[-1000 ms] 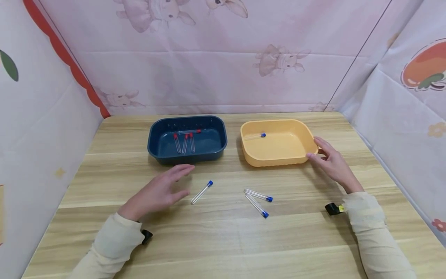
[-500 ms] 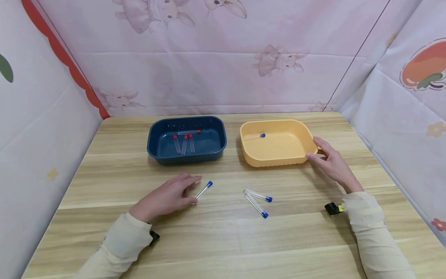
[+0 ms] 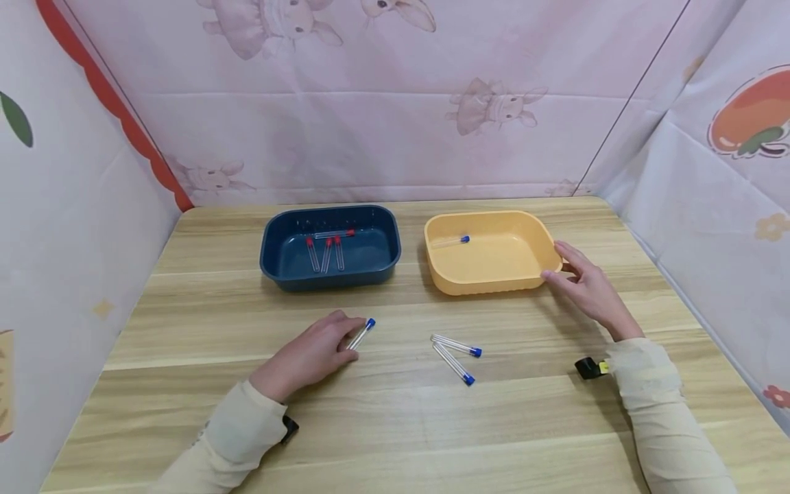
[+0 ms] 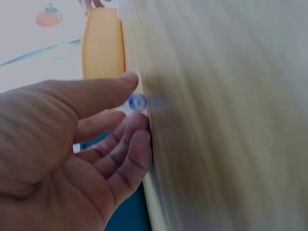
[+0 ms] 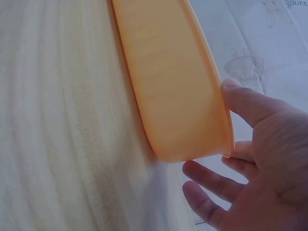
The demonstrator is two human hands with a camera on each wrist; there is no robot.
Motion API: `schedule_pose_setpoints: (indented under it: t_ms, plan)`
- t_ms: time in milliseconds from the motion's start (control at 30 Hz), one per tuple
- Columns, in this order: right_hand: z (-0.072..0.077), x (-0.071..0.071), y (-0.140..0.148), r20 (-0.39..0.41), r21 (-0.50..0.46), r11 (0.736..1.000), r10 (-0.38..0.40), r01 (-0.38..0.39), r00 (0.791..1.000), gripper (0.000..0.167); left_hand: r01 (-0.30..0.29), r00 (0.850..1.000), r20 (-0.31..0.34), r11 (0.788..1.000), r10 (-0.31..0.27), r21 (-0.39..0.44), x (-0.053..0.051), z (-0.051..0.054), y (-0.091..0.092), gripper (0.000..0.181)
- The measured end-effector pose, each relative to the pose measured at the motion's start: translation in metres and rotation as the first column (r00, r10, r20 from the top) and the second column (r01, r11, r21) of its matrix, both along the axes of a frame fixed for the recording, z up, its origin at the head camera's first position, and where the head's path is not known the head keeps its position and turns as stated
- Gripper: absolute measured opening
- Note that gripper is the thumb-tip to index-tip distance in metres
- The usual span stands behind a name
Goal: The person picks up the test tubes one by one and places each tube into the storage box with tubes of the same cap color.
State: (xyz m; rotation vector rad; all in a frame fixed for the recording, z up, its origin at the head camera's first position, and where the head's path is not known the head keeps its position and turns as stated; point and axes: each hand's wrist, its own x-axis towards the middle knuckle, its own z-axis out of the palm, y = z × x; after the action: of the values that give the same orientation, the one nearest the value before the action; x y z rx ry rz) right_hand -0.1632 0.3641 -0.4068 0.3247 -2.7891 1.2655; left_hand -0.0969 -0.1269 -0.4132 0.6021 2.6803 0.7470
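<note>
Blue-capped tubes [image 3: 450, 361], two touching, lie just below centre on the worktop [image 3: 401, 439]; slightly higher and left, the left hand's [image 3: 315, 353] grip is narrow around a third tube [image 3: 363, 332], pinched or not I cannot tell, likely light, stiff, slick, best held mid-length. Beyond, right of centre, the right hand [image 3: 589, 291] holds the yellow container's [image 3: 500, 262] right end, one blue-capped tube [image 3: 450, 242] inside; upper-left of centre, a navy container [image 3: 370, 257] holds four red-capped tubes [image 3: 327, 255].

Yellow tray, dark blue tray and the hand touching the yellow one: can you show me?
Yellow tray [image 3: 506, 259], head view: bare floor.
Dark blue tray [image 3: 368, 256], head view: bare floor.
Right hand [image 3: 590, 291], head view: back of the hand.
</note>
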Motion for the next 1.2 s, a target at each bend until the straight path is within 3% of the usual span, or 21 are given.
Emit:
schedule_pose_setpoints:
  t_ms: [233, 433, 600, 733, 867, 1000, 1200]
  plan:
    - [0.000, -0.001, 0.001, 0.007, 0.003, 1.000, -0.003, 0.002, 1.000, 0.073, -0.098, 0.995, 0.028, 0.995, 0.099, -0.026, 0.003, 0.001, 0.015, 0.055]
    - [0.000, 0.000, 0.001, 0.012, 0.003, 1.000, -0.003, 0.003, 1.000, 0.073, -0.178, 0.982, 0.060, 0.983, 0.181, -0.052, 0.007, 0.003, 0.023, 0.062]
    - [0.000, -0.001, 0.002, 0.012, 0.001, 1.000, -0.001, 0.001, 1.000, 0.073, -0.208, 0.974, 0.076, 0.976, 0.212, -0.065, 0.007, 0.004, 0.024, 0.071]
    - [0.000, -0.001, 0.002, 0.011, 0.001, 1.000, 0.002, -0.002, 1.000, 0.073, -0.158, 0.986, 0.038, 0.985, 0.161, -0.069, 0.003, 0.005, 0.018, 0.074]
    - [-0.001, -0.001, 0.003, 0.013, 0.005, 1.000, -0.003, 0.003, 1.000, 0.073, -0.060, 0.998, -0.003, 0.998, 0.059, -0.036, -0.003, 0.008, 0.009, 0.077]
    - [-0.002, -0.002, 0.004, 0.021, 0.011, 1.000, -0.004, 0.004, 1.000, 0.074, 0.035, 0.999, 0.017, 0.999, -0.035, -0.034, -0.010, 0.010, 0.002, 0.086]
    - [-0.004, -0.004, 0.005, 0.026, 0.008, 1.000, 0.010, -0.010, 1.000, 0.075, 0.087, 0.996, 0.042, 0.994, -0.084, -0.066, -0.017, 0.010, -0.006, 0.096]
